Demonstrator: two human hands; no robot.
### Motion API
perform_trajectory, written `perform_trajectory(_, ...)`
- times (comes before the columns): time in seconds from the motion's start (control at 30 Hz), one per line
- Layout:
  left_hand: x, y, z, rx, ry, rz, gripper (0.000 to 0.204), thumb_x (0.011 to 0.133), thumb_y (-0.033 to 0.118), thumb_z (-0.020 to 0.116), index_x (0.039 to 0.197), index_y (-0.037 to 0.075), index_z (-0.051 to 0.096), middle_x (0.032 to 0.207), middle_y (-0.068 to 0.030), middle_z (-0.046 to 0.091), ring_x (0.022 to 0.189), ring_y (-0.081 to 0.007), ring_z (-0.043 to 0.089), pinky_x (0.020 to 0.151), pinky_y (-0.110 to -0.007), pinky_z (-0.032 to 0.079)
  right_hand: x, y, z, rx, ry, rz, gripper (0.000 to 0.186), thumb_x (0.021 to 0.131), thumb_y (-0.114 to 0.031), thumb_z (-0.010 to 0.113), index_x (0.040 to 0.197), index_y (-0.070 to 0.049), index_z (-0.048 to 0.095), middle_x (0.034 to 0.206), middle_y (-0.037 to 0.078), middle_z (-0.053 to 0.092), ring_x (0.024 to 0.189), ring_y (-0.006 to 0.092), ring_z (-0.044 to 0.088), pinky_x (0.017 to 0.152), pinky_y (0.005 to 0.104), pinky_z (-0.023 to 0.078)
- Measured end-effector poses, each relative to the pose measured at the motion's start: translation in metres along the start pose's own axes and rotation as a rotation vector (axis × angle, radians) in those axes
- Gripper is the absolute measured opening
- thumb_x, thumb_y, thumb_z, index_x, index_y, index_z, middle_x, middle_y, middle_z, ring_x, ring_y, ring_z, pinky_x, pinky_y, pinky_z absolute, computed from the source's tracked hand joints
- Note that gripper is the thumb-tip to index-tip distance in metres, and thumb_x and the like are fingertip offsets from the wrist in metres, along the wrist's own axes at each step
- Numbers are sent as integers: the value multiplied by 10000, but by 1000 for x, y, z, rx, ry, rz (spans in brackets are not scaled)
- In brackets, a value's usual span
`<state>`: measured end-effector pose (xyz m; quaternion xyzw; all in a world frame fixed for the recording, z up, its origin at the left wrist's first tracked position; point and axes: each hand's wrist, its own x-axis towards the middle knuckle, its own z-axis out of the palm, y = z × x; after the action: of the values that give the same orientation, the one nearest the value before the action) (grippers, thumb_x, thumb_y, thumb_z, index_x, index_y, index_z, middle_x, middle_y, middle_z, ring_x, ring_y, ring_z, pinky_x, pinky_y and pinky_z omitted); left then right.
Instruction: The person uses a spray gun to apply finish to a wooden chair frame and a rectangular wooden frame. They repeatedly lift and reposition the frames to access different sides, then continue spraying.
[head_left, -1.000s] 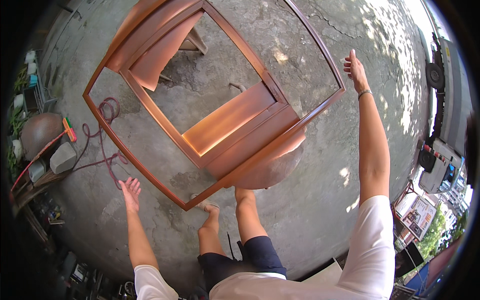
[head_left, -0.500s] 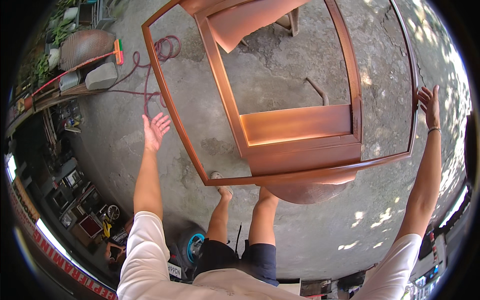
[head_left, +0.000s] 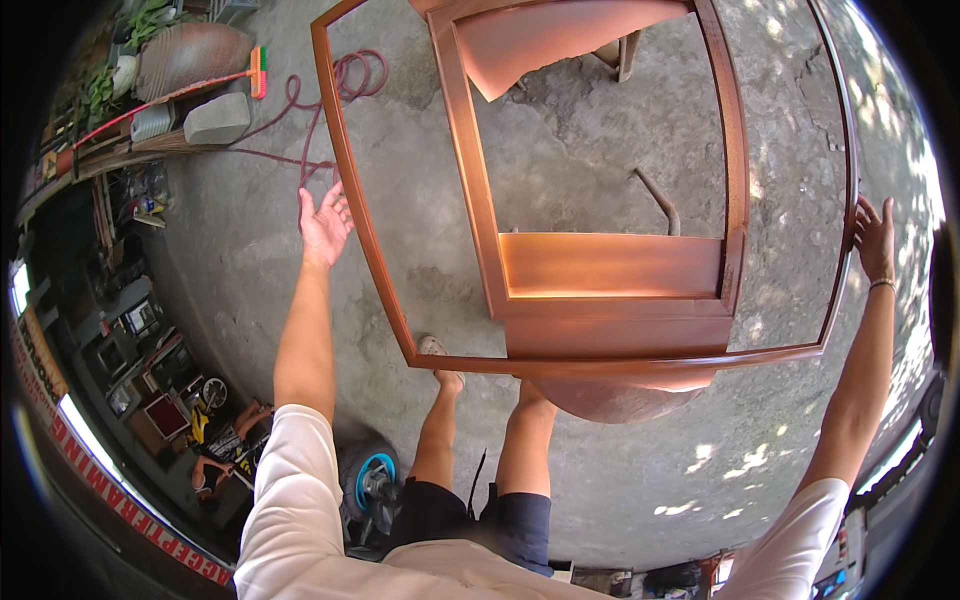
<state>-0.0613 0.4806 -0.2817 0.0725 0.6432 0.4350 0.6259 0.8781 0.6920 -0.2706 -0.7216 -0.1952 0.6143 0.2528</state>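
A large, thin reddish-brown wooden frame [head_left: 386, 300] spans the middle of the view. Within its outline, a smaller brown frame [head_left: 478, 190] with a glossy copper-brown panel [head_left: 612, 267] shows below it. My left hand [head_left: 326, 230] is open beside the large frame's left side, palm up, its fingertips at the outer edge. On the opposite side, my right hand [head_left: 875, 242] has its fingers stretched against the right edge. Neither hand is wrapped round the wood. A rounded brown surface [head_left: 622, 402] sticks out under the near edge, mostly hidden.
A dark red hose [head_left: 312, 130] lies coiled on the concrete floor at left. Beyond it are a broom [head_left: 258, 72], a grey block [head_left: 217, 119] and a large pot [head_left: 195, 62]. A blue-rimmed wheel [head_left: 376, 480] stands by my legs. A bent stick-like piece [head_left: 657, 200] shows through the frames.
My left hand has moved up and in to the large frame's left edge, from which it was apart. My right hand is lower along the right side. The whole view has shifted slightly.
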Motion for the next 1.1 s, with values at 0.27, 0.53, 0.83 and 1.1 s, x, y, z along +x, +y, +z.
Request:
perform_trajectory(0.27,-6,7,14,-86,54,-29,918,866,818,300,1423,98,413,1179,-89,552,1085,-228,508,934,-385,395,-19,-18,7,3,-27,-42,721,856,-802,396,1110,-157,595,807,-2,579,730,149,519,666,299,359)
perform_trajectory(0.53,-19,35,33,-51,56,-30,921,860,821,310,1427,102,407,1321,-173,497,1175,-288,483,994,-450,390,-49,-38,28,21,6,-65,699,841,-804,423,993,-149,614,837,20,616,779,183,566,744,305,400)
perform_trajectory(0.83,-22,65,16,-75,-40,-33,923,848,811,385,1372,53,444,1165,-178,590,1084,-277,540,974,-407,414,-83,-45,21,-65,-14,-56,677,826,-815,422,977,-179,600,804,-3,605,759,170,571,723,306,382)
perform_trajectory(1.1,-63,146,11,-132,-112,-40,883,851,771,448,1121,-62,569,1115,-219,613,1009,-303,607,905,-375,495,-175,-34,16,7,4,-71,669,838,-809,404,950,-177,592,795,-2,611,769,176,579,731,313,389)
